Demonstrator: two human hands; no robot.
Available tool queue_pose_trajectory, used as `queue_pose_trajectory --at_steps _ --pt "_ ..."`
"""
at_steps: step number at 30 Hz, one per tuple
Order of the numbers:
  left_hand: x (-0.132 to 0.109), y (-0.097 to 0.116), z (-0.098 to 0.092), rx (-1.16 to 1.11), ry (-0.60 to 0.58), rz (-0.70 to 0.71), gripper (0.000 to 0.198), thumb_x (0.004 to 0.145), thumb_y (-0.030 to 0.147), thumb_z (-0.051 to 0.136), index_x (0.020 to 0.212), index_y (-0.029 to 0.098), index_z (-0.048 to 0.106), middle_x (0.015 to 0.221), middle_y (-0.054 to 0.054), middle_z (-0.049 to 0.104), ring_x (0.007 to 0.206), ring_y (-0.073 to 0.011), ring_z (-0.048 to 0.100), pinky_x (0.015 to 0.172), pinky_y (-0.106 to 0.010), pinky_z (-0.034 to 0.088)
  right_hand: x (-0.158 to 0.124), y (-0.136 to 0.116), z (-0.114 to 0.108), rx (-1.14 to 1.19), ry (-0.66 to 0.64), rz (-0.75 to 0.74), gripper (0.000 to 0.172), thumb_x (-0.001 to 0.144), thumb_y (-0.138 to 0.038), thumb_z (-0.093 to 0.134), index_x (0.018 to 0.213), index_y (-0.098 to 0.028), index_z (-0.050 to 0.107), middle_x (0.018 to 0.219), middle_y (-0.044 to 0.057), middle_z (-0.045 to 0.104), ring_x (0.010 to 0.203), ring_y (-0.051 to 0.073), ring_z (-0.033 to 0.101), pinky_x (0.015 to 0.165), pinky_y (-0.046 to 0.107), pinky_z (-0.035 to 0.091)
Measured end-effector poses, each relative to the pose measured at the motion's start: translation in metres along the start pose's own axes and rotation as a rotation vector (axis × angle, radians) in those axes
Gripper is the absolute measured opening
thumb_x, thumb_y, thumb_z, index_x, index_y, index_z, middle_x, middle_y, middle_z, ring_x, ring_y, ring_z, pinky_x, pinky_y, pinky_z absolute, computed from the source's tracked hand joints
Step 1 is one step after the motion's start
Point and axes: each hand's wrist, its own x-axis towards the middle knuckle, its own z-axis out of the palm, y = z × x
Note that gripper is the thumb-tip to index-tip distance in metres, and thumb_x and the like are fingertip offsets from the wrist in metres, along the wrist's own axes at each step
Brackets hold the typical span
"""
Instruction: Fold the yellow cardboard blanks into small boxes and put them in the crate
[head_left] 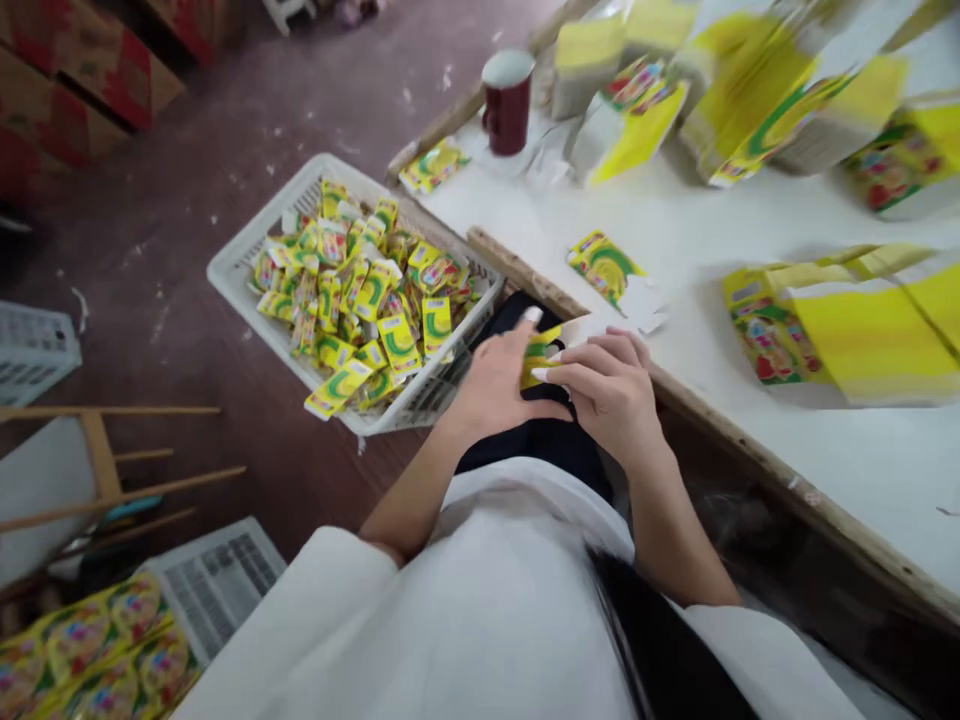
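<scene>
My left hand (495,385) and my right hand (611,385) meet over my lap, just below the table edge. Both have fingers closed on a small yellow packet (541,355) held between them. Left of my hands a white plastic basket (240,265) is heaped with several yellow-and-green sachets (367,295). One loose sachet (604,265) lies on the white table (697,230) just beyond my right hand.
A dark red mug (508,100) stands at the table's far end beside another sachet (433,165). Yellow printed cartons (847,335) and stacks of flat cartons (757,90) cover the right and back. Cardboard boxes (71,70), a wooden frame (112,465) and more baskets (34,350) stand on the floor at left.
</scene>
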Motion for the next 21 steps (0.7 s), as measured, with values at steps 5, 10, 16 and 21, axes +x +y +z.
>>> queue_pose_trajectory --at_steps 5,10,16,21 --pt "-0.004 0.001 0.044 -0.007 0.116 -0.182 0.074 0.074 0.048 0.086 0.132 0.02 0.052 0.125 -0.012 0.067 0.116 -0.0316 0.068 0.1 -0.042 0.054 -0.006 -0.003 0.014 0.089 0.254 0.27 0.066 0.088 -0.05 0.066 0.147 -0.027 0.046 0.146 0.016 0.049 0.145 0.04 0.041 0.118 0.065 0.034" --pt "-0.007 -0.002 0.074 0.044 0.135 -0.096 0.09 0.074 0.056 0.084 0.141 0.017 0.04 0.127 -0.017 0.061 0.12 -0.038 0.064 0.101 -0.05 0.053 -0.011 0.001 0.026 0.64 0.159 0.589 0.059 0.094 -0.041 0.043 0.15 -0.024 0.041 0.131 0.016 0.063 0.121 0.033 0.067 0.095 0.052 0.057" --pt "-0.009 -0.004 0.066 0.051 -0.033 -0.053 0.086 0.083 0.037 0.077 0.149 0.021 0.025 0.134 -0.015 0.053 0.126 -0.0353 0.061 0.094 -0.046 0.057 -0.006 0.004 0.028 0.981 0.129 0.727 0.038 0.075 -0.031 0.063 0.112 -0.024 0.07 0.099 0.008 0.077 0.1 0.031 0.074 0.088 0.047 0.062" --pt "-0.014 -0.007 0.06 0.01 -0.116 0.032 0.078 0.084 0.028 0.073 0.147 0.024 0.027 0.141 -0.016 0.05 0.128 -0.0341 0.061 0.088 -0.042 0.058 -0.009 0.008 0.027 1.048 0.079 0.696 0.034 0.074 -0.026 0.069 0.108 -0.028 0.074 0.103 0.007 0.08 0.108 0.034 0.074 0.093 0.049 0.062"
